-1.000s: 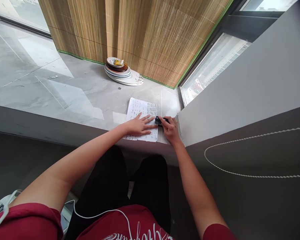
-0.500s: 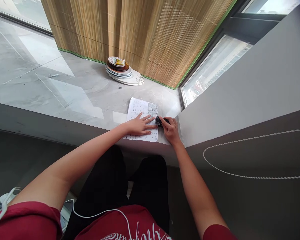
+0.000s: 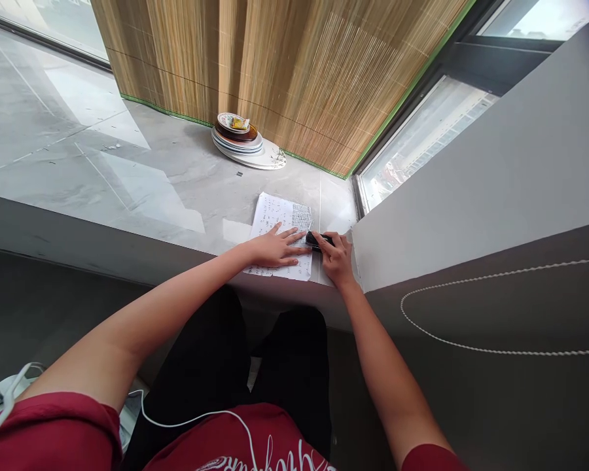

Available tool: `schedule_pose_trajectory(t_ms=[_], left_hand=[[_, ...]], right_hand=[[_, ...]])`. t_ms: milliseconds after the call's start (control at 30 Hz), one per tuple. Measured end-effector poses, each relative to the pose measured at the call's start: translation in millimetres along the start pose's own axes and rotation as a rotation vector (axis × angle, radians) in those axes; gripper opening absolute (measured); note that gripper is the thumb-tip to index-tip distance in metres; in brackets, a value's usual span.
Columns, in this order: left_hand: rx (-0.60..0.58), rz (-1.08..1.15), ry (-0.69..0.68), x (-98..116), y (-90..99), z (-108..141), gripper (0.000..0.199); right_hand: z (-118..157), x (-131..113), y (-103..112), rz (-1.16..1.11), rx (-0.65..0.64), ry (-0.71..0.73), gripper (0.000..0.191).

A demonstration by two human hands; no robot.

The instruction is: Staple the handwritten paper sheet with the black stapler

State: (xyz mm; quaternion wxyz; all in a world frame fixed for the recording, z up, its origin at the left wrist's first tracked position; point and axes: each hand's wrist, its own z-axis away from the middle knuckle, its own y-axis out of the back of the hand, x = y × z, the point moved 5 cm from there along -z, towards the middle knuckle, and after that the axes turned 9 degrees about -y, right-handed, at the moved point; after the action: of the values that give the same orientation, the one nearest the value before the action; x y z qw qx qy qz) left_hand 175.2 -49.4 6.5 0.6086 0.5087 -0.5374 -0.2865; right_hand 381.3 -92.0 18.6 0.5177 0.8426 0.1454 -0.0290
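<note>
A sheet of white paper (image 3: 302,267) with handwriting and a dense printed or written block lies at the front edge of the sill, possibly several sheets together. My left hand (image 3: 281,248) rests flat on it, fingers spread. In my right hand (image 3: 337,257) is a black stapler (image 3: 318,240), gripped from above. Its front end is at the right edge of the paper, close to the fingertips of my left hand. Whether the edge sits inside its jaws is too small to tell.
A stack of plates (image 3: 240,140) with a small yellow packet on top stands farther back, before a bamboo blind (image 3: 275,65). A small dark strip (image 3: 239,174), perhaps staples, lies on the marble sill (image 3: 186,170). The wall (image 3: 471,163) borders the right; a beaded cord (image 3: 402,304) hangs there.
The camera view has shifted very slightly. Both hands, the paper and the stapler keep about the same place and pose.
</note>
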Motion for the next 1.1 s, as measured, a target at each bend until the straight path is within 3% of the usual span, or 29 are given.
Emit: schedule_pose_trajectory(t_ms=[300,400,500,733,833,1100], left_hand=[[0.029,0.036,0.008,-0.9,0.4,-0.5,0.056],[0.045,0.036,0.003,-1.3,1.1,-0.1,0.055],[0.031,0.018,0.008,-2.1,1.4,0.9,0.056],[0.014,-0.022,0.010,-4.2,0.4,0.9,0.068],[0.020,-0.047,0.026,-5.3,-0.7,0.2,0.072],[0.072,-0.167,0.067,-2.2,5.9,1.7,0.059]], right_hand=[[-0.7,-14.4,-5.9,0.032,-0.019,-0.119,0.061],[-1.3,-17.7,-7.6,0.045,-0.037,-0.096,0.062],[-1.4,-15.8,-6.3,0.024,-0.015,-0.092,0.058],[0.5,-11.2,-3.2,0.031,0.139,-0.228,0.053],[-0.6,-8.3,-5.6,-0.007,0.142,-0.273,0.051],[-1.8,3.2,-12.7,-0.074,0.122,-0.383,0.038]])
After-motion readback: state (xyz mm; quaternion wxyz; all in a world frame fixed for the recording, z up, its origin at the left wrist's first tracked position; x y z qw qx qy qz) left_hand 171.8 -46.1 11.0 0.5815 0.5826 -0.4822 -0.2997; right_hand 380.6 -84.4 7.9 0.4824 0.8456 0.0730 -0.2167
